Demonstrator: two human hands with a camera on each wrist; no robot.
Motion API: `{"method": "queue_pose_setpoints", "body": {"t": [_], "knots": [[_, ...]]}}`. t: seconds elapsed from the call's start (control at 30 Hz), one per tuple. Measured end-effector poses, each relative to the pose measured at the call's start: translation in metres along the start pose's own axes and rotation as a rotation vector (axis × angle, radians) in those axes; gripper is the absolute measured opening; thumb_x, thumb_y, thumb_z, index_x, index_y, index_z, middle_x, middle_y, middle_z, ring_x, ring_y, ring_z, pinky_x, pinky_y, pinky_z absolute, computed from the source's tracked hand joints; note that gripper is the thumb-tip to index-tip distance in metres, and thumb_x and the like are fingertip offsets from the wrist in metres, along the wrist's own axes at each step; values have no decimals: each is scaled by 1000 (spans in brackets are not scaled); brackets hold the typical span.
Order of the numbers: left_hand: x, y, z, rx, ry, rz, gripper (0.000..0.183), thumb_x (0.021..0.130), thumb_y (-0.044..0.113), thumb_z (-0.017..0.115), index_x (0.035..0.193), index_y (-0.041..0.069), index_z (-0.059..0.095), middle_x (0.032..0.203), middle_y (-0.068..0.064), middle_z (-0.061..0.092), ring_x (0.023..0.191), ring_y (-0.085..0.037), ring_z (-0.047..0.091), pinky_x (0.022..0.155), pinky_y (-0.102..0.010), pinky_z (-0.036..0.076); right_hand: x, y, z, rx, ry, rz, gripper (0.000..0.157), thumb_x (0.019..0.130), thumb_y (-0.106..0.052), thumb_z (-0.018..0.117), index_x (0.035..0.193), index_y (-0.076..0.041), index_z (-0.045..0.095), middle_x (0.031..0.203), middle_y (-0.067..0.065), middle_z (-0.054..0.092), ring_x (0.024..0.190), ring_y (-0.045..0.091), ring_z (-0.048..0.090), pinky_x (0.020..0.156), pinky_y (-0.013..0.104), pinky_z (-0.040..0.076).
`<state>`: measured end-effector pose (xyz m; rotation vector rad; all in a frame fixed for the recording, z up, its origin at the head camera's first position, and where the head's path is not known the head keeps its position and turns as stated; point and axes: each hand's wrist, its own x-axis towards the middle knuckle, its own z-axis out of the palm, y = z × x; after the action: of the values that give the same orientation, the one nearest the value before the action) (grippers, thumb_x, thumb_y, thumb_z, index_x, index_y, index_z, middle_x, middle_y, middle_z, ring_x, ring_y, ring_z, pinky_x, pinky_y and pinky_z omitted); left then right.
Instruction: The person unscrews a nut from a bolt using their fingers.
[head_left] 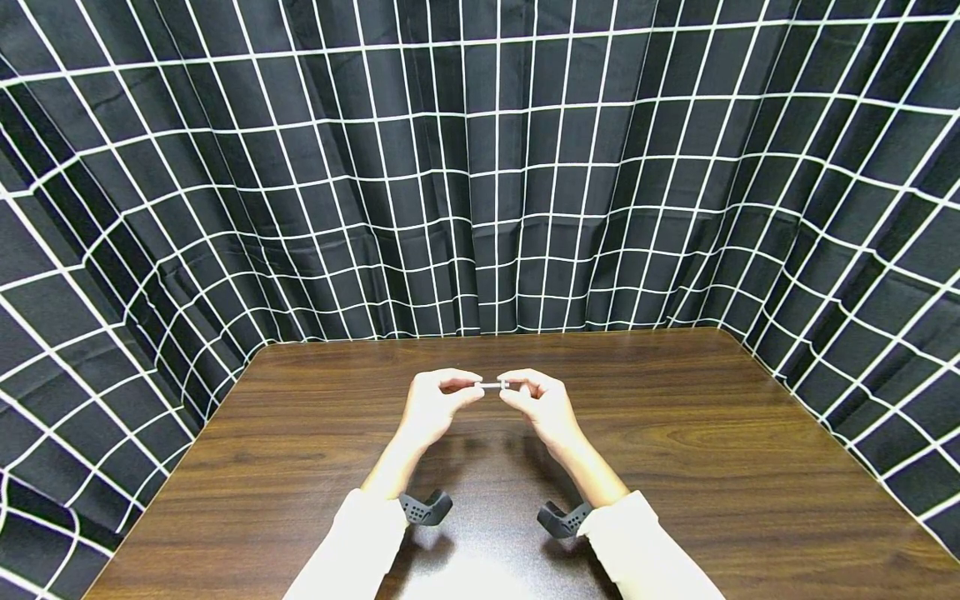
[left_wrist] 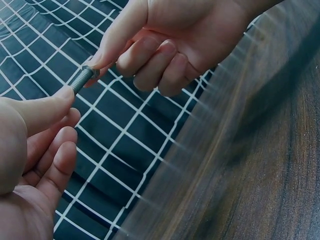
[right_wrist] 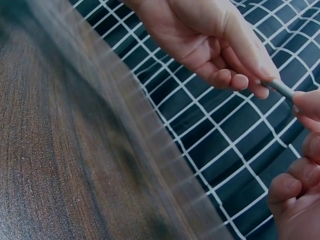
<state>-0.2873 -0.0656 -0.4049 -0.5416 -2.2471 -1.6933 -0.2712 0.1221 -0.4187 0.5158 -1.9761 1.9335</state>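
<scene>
Above the table, a small metal bolt [head_left: 491, 385] spans the gap between the two hands. My left hand [head_left: 431, 408] pinches one end between thumb and fingers, hiding that end. At the other end my right hand [head_left: 549, 410] pinches a nut [left_wrist: 92, 69] with thumb and forefinger. Threads show along the grey shaft in the left wrist view, and the nut sits around its end, partly covered by the right thumb. The right hand's remaining fingers are curled in toward the palm. In the right wrist view the bolt shaft [right_wrist: 282, 90] slants between both sets of fingertips.
Beneath the hands lies a brown wood-grain table [head_left: 315, 450]. A black curtain with a white grid [head_left: 480, 192] rises behind the table and along both sides. Dark wrist straps [head_left: 426, 507] sit at the cuffs of the light sleeves [head_left: 352, 542].
</scene>
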Motion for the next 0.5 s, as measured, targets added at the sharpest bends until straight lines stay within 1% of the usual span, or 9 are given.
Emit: {"method": "queue_pose_setpoints", "body": {"t": [0.07, 0.1, 0.23, 0.37, 0.5], "knots": [[0, -1, -1, -15, -5, 0, 17, 77, 6, 81, 93, 6, 76, 84, -4, 74, 75, -13, 66, 65, -23, 47, 0, -1, 0, 5, -8, 5, 21, 79, 2, 70, 100, 3, 70, 56, -9, 40, 50, 5, 31, 43, 25, 21], [0, -2, -1, -22, -7, 1, 16, 77, 7, 81, 93, 7, 77, 84, -3, 74, 75, -12, 66, 65, -23, 47, 0, -2, 0, 8, -10, 22, 22, 80, 2, 70, 102, 4, 70, 56, -8, 40, 50, 5, 31, 43, 24, 21], [0, -3, -2, -42, -16, 12, 16, 78, 9, 81, 93, 7, 77, 84, -2, 74, 75, -12, 66, 66, -24, 48, 0, -4, -2, 13, -29, 51, 24, 82, 7, 69, 106, 7, 68, 57, -6, 39, 50, 6, 31, 45, 21, 22], [0, -2, -2, -38, -18, 16, 15, 78, 7, 80, 93, 7, 77, 84, -2, 74, 76, -13, 67, 66, -24, 48, 1, -4, -3, 13, -42, 53, 25, 82, 8, 69, 107, 8, 67, 57, -6, 40, 51, 6, 31, 45, 21, 23], [0, -2, -1, -33, -10, 2, 15, 78, 5, 80, 93, 7, 77, 84, -3, 74, 77, -13, 67, 67, -24, 48, 1, -4, -3, 19, -53, 52, 26, 82, 9, 69, 108, 7, 68, 57, -6, 41, 50, 6, 32, 45, 21, 23]]}}
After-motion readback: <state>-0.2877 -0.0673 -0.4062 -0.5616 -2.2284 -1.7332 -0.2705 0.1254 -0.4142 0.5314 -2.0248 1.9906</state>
